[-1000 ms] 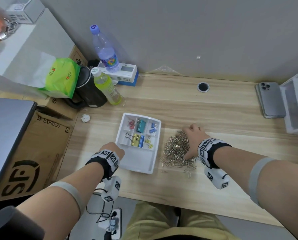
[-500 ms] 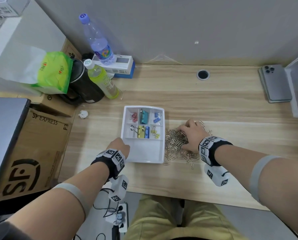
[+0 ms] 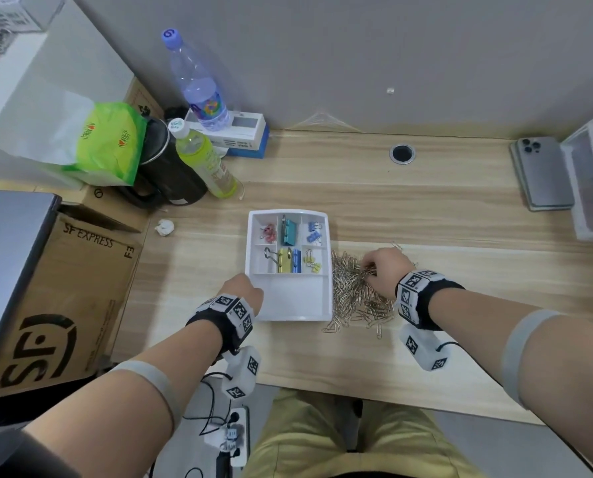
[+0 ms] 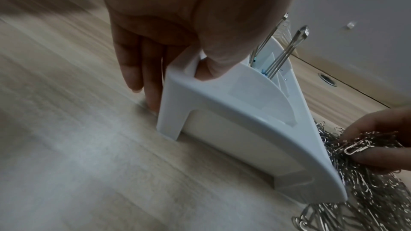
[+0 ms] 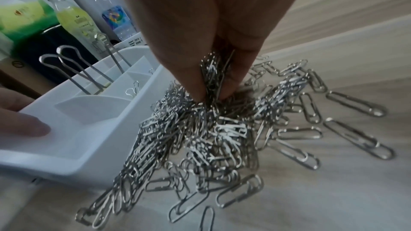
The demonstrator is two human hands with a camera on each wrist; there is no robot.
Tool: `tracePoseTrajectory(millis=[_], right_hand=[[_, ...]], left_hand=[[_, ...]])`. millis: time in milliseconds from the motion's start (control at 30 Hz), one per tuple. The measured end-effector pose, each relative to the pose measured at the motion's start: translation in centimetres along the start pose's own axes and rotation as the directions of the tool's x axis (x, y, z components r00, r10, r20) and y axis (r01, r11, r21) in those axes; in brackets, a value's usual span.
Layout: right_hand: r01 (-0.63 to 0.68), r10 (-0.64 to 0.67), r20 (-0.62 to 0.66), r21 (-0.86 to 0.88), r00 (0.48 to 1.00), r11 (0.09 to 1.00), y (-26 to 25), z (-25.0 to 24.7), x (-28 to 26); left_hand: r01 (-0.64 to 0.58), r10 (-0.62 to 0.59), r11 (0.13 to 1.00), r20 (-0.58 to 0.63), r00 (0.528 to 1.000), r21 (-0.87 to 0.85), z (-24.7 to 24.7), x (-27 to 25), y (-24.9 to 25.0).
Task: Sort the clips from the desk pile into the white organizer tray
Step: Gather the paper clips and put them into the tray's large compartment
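The right hand pinches a bunch of paper clips atop the surface pile, just right of the white organizer tray, whose bare near compartment lies leftward, its near-left corner held by the left hand.

Soft even light – blurred (warped) edges

White plastic organizer tray; silver wire paper clips; pink, teal, blue, yellow binder clips; pale wood-grain desk; black-and-white checkered wrist bands.
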State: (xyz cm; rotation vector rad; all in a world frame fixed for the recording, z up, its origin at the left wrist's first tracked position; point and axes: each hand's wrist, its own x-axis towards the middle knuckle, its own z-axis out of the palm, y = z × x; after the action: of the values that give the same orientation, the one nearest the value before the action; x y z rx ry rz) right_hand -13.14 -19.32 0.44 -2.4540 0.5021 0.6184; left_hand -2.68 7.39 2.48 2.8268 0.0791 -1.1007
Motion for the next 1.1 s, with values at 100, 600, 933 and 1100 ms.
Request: tracePoseTrajectory(millis=[100,600,933,1100], right_hand=[[0.002,-0.002,0.001,0.014,1.0,1.0,-0.1,-1.3,-0.4],[0.22,-0.232,0.134,0.096,0.963,0.971,-7.5,0.1,-0.5],[0.253,-0.286,0.218,0.168,0.933,0.953,-9.2,4.1,-0.9],[0.279,-0.301,0.205,0.13,0.931,0.951,-8.7,2.8,-1.5]], left_hand=[[0.004,-0.004,0.999,0.002,1.0,0.039,-0.4,-0.1,0.4],[-0.007,0.005,0.999,0.037,0.999,0.04,-1.1,-0.4,0.7],[-0.058,0.057,0.998,0.071,0.996,0.021,-1.0,-0.5,0.1],[-0.023,0.02,0.999,0.066,0.998,0.048,-1.2,-0.2,0.6]])
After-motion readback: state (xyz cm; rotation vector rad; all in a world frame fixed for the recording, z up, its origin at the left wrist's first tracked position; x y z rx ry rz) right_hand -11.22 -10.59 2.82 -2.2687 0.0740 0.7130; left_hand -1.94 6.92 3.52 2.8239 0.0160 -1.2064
